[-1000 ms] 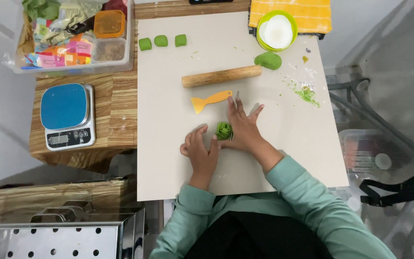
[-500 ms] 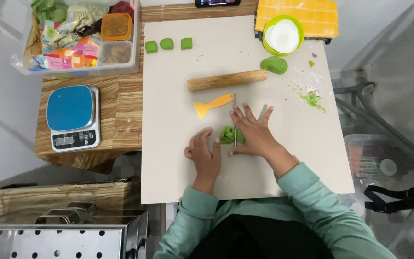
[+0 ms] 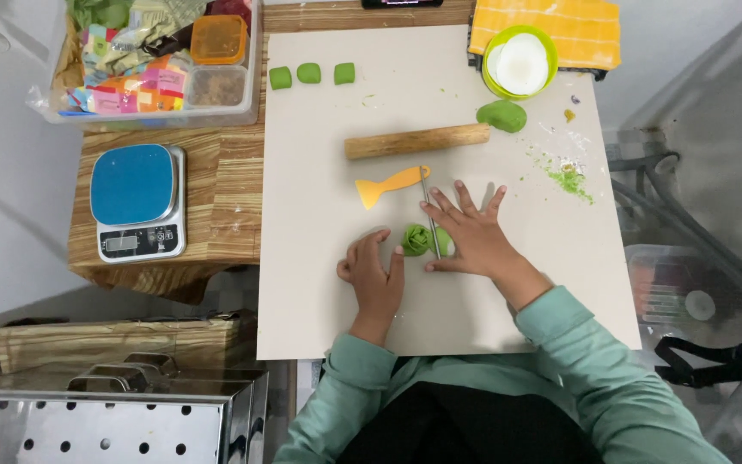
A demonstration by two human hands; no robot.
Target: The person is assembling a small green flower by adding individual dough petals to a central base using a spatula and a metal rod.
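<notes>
Mat: big pale grey mat (image 3: pixel 328 283) covers most of the wooden table (image 3: pixel 216 189), and I'm placing everything else off it.
Bin: clear plastic bin (image 3: pixel 255 86) just off the mat's top left corner, stuffed with colourful packets and two small tubs.
Scale: kitchen scale (image 3: pixel 137 202) with a blue top, on the bare wood left of the mat.
Cloth: yellow cloth (image 3: pixel 577 30) at the mat's top right corner, hanging past the edge.
Rolling pin: wooden rolling pin (image 3: pixel 416 141) lying across the upper middle of the mat, slightly tilted.
Right hand: right hand (image 3: pixel 474 236) is flat on the mat near its centre, fingers spread wide, thumb side up against the dough. Not gripping anything.
Left hand: left hand (image 3: pixel 374 271) sits just left of the dough, fingers loosely curled with the tips touching it, nothing actually held.
Bowl: green bowl (image 3: pixel 520 63) with white stuff inside, top right of the mat, overlapping the cloth.
Scraper: orange plastic scraper (image 3: pixel 391 185) just below the rolling pin.
Dough lump: green dough lump (image 3: pixel 501 115) right below the bowl.
Dough flower: small green dough piece (image 3: pixel 419 240) shaped kind of like a rose, mid-mat between both hands.
Cubes: three green dough cubes (image 3: pixel 308 74) in a row along the mat's top edge.
Crumbs: green crumbs (image 3: pixel 570 180) near the mat's right edge.
</notes>
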